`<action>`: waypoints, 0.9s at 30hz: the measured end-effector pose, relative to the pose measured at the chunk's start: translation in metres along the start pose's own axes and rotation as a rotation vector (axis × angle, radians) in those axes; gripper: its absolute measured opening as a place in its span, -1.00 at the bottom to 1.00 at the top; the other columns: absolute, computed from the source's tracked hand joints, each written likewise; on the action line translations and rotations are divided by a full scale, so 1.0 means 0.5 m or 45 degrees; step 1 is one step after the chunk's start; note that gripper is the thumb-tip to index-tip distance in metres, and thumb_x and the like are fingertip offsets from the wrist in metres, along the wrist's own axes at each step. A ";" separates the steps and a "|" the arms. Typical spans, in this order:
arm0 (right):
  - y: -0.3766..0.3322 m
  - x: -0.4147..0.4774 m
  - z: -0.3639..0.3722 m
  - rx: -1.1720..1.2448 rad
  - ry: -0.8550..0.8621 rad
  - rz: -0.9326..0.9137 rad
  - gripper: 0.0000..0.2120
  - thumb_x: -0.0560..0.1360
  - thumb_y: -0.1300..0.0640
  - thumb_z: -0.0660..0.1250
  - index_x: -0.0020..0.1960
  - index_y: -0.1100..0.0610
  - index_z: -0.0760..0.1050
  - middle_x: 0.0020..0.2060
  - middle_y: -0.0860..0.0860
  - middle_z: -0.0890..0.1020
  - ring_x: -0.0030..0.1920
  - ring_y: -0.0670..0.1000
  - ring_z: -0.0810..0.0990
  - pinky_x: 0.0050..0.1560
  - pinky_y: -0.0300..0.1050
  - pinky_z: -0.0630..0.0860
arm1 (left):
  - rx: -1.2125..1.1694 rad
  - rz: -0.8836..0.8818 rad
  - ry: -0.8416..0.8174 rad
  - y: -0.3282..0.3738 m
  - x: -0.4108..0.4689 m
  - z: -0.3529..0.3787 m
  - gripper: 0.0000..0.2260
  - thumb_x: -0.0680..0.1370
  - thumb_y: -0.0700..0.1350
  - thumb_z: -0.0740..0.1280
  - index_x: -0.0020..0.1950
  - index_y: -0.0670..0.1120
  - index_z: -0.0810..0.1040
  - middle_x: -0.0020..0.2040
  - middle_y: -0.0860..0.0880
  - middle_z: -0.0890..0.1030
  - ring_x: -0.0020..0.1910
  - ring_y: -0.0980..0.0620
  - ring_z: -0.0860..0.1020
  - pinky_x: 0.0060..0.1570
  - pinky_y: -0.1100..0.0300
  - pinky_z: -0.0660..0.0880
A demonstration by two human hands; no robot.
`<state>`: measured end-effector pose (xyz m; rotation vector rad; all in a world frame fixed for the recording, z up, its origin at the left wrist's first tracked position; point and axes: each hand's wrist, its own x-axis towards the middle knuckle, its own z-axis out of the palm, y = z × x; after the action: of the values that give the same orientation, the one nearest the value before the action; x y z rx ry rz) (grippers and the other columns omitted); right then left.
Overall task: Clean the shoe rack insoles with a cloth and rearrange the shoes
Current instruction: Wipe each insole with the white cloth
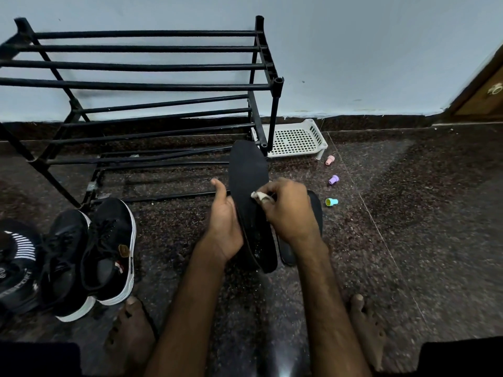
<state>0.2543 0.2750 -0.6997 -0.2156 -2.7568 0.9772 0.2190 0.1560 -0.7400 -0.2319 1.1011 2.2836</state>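
Observation:
A black insole (pixel 247 170) stands tilted up in front of me, above the dark floor. My left hand (pixel 223 227) grips its left edge from behind, thumb raised. My right hand (pixel 285 210) pinches a small whitish cloth (pixel 258 196) against the insole's face. A second black insole (pixel 315 213) lies on the floor behind my right hand, mostly hidden. A pair of black sneakers with white soles (pixel 106 251) stands on the floor at the left, beside another dark shoe (pixel 16 268). The black metal shoe rack (pixel 141 85) holds nothing.
A white perforated plastic tray (pixel 296 138) sits on the floor by the rack's right leg. Three small caps lie right of it: pink (pixel 330 160), purple (pixel 333 180), green-blue (pixel 331 202). My bare feet (pixel 130 330) rest at the bottom. A wooden door (pixel 484 91) is at the far right.

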 end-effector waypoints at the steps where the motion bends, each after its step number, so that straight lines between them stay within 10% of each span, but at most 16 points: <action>1: -0.010 0.001 0.003 0.014 0.004 -0.039 -0.87 0.45 0.22 0.42 -0.06 0.05 0.70 -0.12 -0.06 0.68 -0.11 -0.04 0.63 -0.01 -0.14 0.56 | -0.010 0.002 -0.006 -0.003 0.000 0.003 -0.19 0.56 0.40 -0.16 0.34 -0.18 0.53 0.19 -0.17 0.63 0.13 -0.09 0.62 0.15 0.09 0.55; 6: -0.011 -0.004 -0.009 0.079 -0.351 -0.011 -0.93 0.44 0.15 0.48 -0.09 0.04 0.71 -0.16 -0.06 0.72 -0.12 -0.09 0.65 0.08 -0.15 0.57 | -0.102 0.010 -0.021 0.003 -0.002 -0.001 -0.23 0.58 0.38 -0.07 0.39 -0.21 0.48 0.32 -0.22 0.55 0.30 -0.14 0.54 0.24 0.05 0.52; 11: -0.010 0.003 -0.008 -0.151 0.118 0.082 -0.86 0.49 0.20 0.37 -0.01 0.08 0.67 -0.03 0.03 0.65 -0.05 0.09 0.62 0.02 -0.04 0.55 | -0.031 -0.090 -0.063 -0.009 -0.012 0.011 -0.42 0.63 0.26 0.06 0.34 -0.16 0.53 0.28 -0.17 0.60 0.19 -0.09 0.60 0.27 0.00 0.48; 16: -0.008 -0.001 -0.008 0.044 -0.209 -0.051 -0.89 0.45 0.21 0.45 -0.06 0.05 0.70 -0.10 -0.02 0.69 -0.08 -0.02 0.64 0.02 -0.06 0.58 | -0.081 -0.094 -0.034 0.006 -0.015 -0.001 -0.39 0.61 0.28 0.06 0.33 -0.17 0.53 0.27 -0.18 0.59 0.17 -0.12 0.59 0.30 -0.04 0.44; 22: 0.030 0.024 -0.026 -0.075 0.281 -0.011 -0.85 0.47 0.24 0.41 0.03 0.14 0.67 -0.07 0.04 0.64 -0.07 0.03 0.59 0.06 -0.04 0.53 | -0.003 -0.120 -0.104 -0.002 -0.024 -0.001 -0.44 0.64 0.22 0.06 0.30 -0.19 0.53 0.19 -0.21 0.64 0.01 -0.14 0.68 0.03 -0.11 0.61; 27: 0.027 0.029 -0.030 -0.089 0.229 -0.094 -0.85 0.47 0.24 0.41 0.02 0.12 0.67 -0.08 0.02 0.62 -0.08 0.02 0.59 0.02 -0.07 0.53 | 0.033 -0.138 -0.150 -0.003 -0.021 -0.003 -0.46 0.64 0.22 0.05 0.33 -0.16 0.51 0.18 -0.20 0.64 0.01 -0.14 0.67 -0.05 -0.12 0.64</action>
<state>0.2451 0.2973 -0.6949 -0.2011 -2.6170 0.8018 0.2284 0.1509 -0.7380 -0.1408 1.0318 2.1575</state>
